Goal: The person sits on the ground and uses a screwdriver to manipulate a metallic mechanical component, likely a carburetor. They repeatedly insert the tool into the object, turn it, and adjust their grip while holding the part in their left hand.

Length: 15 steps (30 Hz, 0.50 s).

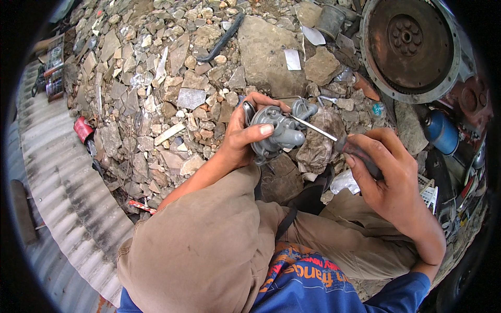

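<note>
and here's the left hand [237,136], curled firmly round a grey metal housing [284,135], thumb pressed across its near face, fingers wrapped behind! the housing is up off the ground, just beyond the knees of the brown trousers [198,235]. over on the right, the right hand [386,164] is closed about the dark handle of a screwdriver [342,144], its shaft slanting left, tip right at the housing's upper side; whether it's seated in a screw, can't tell! beneath, rubble [172,99]; a corrugated sheet [68,193] at left, a big round metal plate [383,65] upper right, a blue canister [441,133] near it.
</note>
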Motion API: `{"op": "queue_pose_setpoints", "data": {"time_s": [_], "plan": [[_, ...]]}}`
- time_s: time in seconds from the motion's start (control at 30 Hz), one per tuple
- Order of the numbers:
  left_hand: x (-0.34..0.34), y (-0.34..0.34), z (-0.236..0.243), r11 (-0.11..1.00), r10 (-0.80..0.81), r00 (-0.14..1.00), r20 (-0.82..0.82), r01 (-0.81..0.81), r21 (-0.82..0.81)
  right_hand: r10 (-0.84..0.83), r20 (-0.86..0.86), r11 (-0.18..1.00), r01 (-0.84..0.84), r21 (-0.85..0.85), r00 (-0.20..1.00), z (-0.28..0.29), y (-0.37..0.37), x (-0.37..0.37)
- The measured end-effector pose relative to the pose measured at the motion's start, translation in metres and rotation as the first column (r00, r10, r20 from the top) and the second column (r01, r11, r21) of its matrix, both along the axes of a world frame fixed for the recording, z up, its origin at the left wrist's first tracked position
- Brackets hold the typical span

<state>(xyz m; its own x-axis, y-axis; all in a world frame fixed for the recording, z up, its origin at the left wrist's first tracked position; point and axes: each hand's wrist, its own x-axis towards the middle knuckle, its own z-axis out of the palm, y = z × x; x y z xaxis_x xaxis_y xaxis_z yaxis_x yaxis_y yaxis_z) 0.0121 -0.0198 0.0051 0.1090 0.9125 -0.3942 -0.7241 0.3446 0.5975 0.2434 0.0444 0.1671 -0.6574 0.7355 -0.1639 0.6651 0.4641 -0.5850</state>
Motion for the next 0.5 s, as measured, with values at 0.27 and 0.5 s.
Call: {"op": "queue_pose_setpoints", "data": {"time_s": [0.27, 0.5], "plan": [[0.001, 0.0003, 0.0001, 1.0, 0.014, 1.0, -0.003, -0.014, 0.004, 0.002, 0.014, 1.0, -0.002, 0.008, 1.0, -0.0007, -0.0007, 0.0007], [0.001, 0.0004, 0.0012, 1.0, 0.007, 1.0, 0.011, -0.007, 0.008, 0.006, -0.001, 1.0, -0.006, 0.018, 1.0, -0.0018, -0.0008, 0.0009]]}}
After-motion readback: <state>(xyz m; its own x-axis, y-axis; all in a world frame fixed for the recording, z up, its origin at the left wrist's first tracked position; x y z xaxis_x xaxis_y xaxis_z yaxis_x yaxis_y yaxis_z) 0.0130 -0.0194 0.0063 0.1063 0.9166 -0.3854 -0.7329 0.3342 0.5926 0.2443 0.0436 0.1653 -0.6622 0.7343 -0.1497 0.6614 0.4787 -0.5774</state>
